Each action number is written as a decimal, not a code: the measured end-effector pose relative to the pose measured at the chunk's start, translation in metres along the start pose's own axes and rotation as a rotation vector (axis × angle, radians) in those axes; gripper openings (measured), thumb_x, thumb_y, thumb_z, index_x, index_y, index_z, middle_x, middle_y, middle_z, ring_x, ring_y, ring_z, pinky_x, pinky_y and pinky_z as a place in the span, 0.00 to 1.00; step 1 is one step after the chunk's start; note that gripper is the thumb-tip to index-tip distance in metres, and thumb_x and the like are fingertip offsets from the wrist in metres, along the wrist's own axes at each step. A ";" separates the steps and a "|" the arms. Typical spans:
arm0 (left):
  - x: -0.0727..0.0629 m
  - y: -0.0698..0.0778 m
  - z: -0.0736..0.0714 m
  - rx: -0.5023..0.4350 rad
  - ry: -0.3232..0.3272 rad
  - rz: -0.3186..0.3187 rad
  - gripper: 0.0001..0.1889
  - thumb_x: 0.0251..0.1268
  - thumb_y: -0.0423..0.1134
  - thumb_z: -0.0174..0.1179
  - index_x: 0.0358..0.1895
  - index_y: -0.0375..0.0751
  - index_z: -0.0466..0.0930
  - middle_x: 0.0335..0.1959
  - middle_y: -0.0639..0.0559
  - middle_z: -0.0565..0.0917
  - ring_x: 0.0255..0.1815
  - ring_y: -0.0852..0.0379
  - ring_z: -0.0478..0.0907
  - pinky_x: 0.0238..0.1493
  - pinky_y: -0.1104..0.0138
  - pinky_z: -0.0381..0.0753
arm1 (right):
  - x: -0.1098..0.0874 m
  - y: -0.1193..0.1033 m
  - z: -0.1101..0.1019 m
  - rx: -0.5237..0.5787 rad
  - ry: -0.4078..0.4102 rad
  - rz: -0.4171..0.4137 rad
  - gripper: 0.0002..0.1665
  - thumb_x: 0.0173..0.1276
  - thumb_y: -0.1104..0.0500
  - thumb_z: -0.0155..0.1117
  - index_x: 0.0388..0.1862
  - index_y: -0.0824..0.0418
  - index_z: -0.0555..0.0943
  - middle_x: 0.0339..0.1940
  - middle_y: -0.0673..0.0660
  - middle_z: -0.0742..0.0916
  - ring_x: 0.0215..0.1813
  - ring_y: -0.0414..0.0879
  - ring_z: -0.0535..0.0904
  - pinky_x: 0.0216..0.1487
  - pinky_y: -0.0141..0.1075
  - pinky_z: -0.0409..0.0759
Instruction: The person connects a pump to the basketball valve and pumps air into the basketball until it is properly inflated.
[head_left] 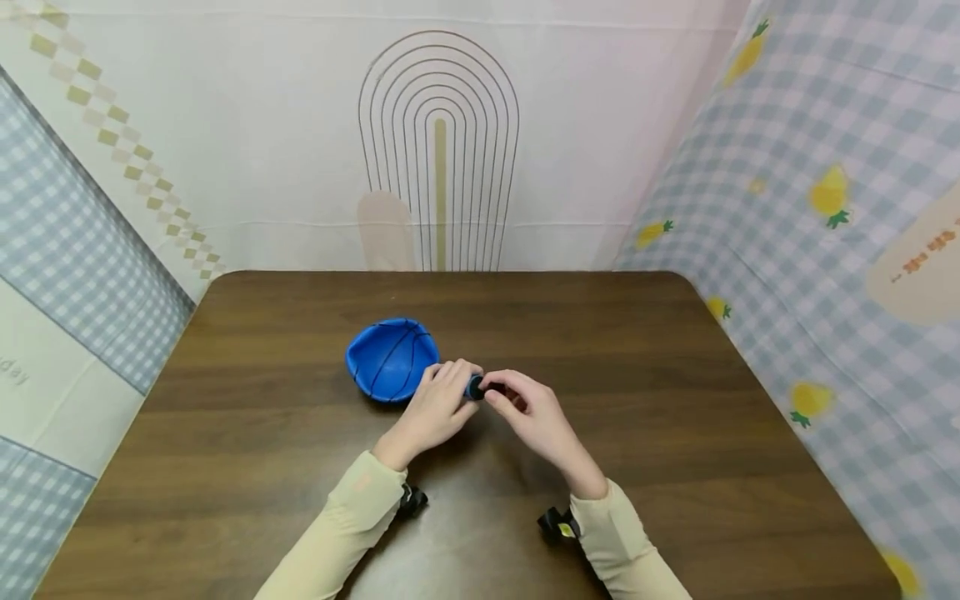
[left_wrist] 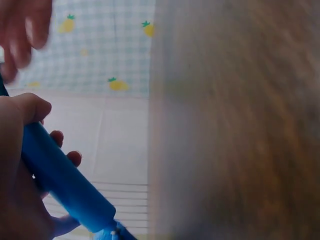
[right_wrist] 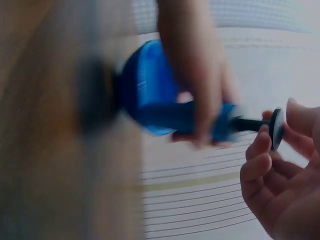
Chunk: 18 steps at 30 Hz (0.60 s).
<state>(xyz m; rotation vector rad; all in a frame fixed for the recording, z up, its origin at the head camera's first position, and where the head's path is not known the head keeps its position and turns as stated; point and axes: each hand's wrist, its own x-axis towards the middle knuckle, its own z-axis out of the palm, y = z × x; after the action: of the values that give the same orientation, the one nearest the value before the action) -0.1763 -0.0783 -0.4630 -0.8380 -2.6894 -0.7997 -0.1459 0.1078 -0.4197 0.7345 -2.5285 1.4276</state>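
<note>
A blue, caved-in basketball (head_left: 392,358) with black seams rests on the table, left of both hands. My left hand (head_left: 435,407) grips the blue barrel of a hand pump (left_wrist: 65,172), its thumb and fingers wrapped around it. The pump's far end points at the ball in the right wrist view; whether a needle sits inside the ball cannot be made out. My right hand (head_left: 537,415) pinches the round black handle (right_wrist: 276,129) between thumb and fingers. A length of black rod (right_wrist: 249,124) shows between handle and barrel.
Beneath the hands is a dark brown wooden table (head_left: 225,433) with rounded far corners. A white patterned cloth (head_left: 285,125) hangs behind it. Checked cloth with pineapple prints (head_left: 787,250) hangs on the right. Black camera straps (head_left: 558,525) circle both wrists.
</note>
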 end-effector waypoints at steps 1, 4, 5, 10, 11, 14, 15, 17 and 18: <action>0.000 -0.002 -0.001 -0.001 -0.002 0.000 0.15 0.66 0.39 0.58 0.54 0.43 0.71 0.50 0.50 0.79 0.52 0.52 0.74 0.64 0.48 0.66 | -0.002 -0.005 -0.004 -0.016 0.013 -0.008 0.08 0.70 0.58 0.62 0.45 0.56 0.83 0.39 0.53 0.86 0.30 0.35 0.74 0.32 0.29 0.76; 0.001 -0.006 -0.002 -0.012 0.005 0.004 0.15 0.67 0.40 0.58 0.55 0.45 0.71 0.49 0.51 0.79 0.52 0.53 0.75 0.65 0.50 0.67 | -0.008 -0.022 -0.018 -0.046 0.070 -0.039 0.07 0.67 0.59 0.65 0.44 0.53 0.83 0.35 0.49 0.85 0.28 0.34 0.73 0.30 0.29 0.75; 0.001 -0.007 -0.003 -0.017 0.020 0.011 0.15 0.67 0.41 0.59 0.55 0.45 0.72 0.49 0.52 0.79 0.51 0.53 0.76 0.64 0.50 0.68 | -0.010 -0.027 -0.023 -0.052 0.086 -0.055 0.07 0.66 0.59 0.65 0.43 0.53 0.83 0.34 0.48 0.85 0.27 0.34 0.72 0.29 0.29 0.74; -0.001 -0.007 -0.006 -0.047 0.191 0.064 0.16 0.59 0.38 0.67 0.50 0.44 0.78 0.42 0.53 0.83 0.44 0.54 0.80 0.55 0.54 0.77 | -0.015 -0.033 -0.034 -0.064 0.118 -0.100 0.10 0.65 0.62 0.65 0.44 0.51 0.83 0.32 0.46 0.82 0.26 0.35 0.71 0.27 0.29 0.72; -0.002 -0.005 -0.005 -0.061 0.229 0.079 0.16 0.57 0.37 0.69 0.48 0.43 0.79 0.41 0.52 0.84 0.43 0.54 0.81 0.52 0.54 0.78 | -0.015 -0.031 -0.032 -0.065 0.119 -0.105 0.10 0.66 0.63 0.65 0.44 0.51 0.83 0.32 0.47 0.82 0.25 0.35 0.71 0.27 0.29 0.73; -0.001 0.000 -0.003 -0.109 0.300 0.120 0.14 0.54 0.33 0.70 0.44 0.42 0.81 0.37 0.51 0.86 0.39 0.54 0.82 0.48 0.57 0.80 | -0.011 -0.018 -0.021 -0.063 0.125 -0.125 0.11 0.65 0.65 0.64 0.44 0.54 0.82 0.34 0.50 0.82 0.25 0.35 0.72 0.27 0.29 0.75; 0.000 0.002 -0.003 -0.126 0.310 0.133 0.14 0.53 0.32 0.70 0.44 0.41 0.81 0.37 0.50 0.86 0.38 0.54 0.82 0.47 0.57 0.81 | -0.010 -0.014 -0.016 -0.067 0.122 -0.133 0.10 0.64 0.65 0.64 0.44 0.55 0.82 0.34 0.51 0.83 0.25 0.36 0.72 0.27 0.29 0.75; -0.001 0.004 -0.002 -0.133 0.314 0.137 0.15 0.51 0.30 0.71 0.43 0.41 0.82 0.36 0.49 0.86 0.38 0.53 0.83 0.47 0.58 0.81 | -0.006 -0.007 -0.005 -0.069 0.091 -0.151 0.09 0.65 0.64 0.64 0.44 0.56 0.81 0.35 0.53 0.83 0.27 0.37 0.74 0.28 0.30 0.77; -0.002 0.004 -0.003 -0.136 0.309 0.135 0.15 0.50 0.29 0.71 0.43 0.40 0.82 0.36 0.49 0.87 0.38 0.53 0.83 0.47 0.58 0.82 | -0.003 -0.004 0.001 -0.070 0.070 -0.154 0.08 0.66 0.63 0.63 0.44 0.57 0.81 0.37 0.53 0.83 0.29 0.38 0.75 0.29 0.30 0.78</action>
<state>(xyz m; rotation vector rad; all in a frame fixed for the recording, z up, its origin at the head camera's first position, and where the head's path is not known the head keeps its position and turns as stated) -0.1723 -0.0780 -0.4599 -0.8369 -2.3059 -0.9984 -0.1411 0.1068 -0.4186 0.8318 -2.3987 1.2860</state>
